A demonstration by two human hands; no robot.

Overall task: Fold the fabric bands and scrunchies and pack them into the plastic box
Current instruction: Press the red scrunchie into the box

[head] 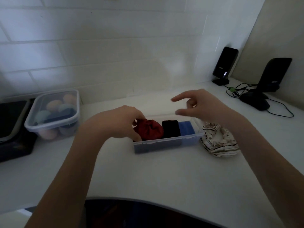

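Note:
A long clear plastic box (166, 143) lies on the white counter. Inside it, from left to right, are a red scrunchie (151, 130), a folded black band (171, 130) and a folded blue band (186, 127). My left hand (118, 122) reaches into the box's left end, its fingers curled around the red scrunchie. My right hand (200, 104) hovers above the box's right end, fingers spread, holding nothing. A cream striped scrunchie (219, 143) lies on the counter just right of the box, partly under my right forearm.
A lidded clear container (54, 112) with pastel sponges stands at the left, beside a dark tray (13, 127). At the back right are two black devices (225, 63) on stands, a mouse (255, 100) and cables. A tiled wall runs close behind the box.

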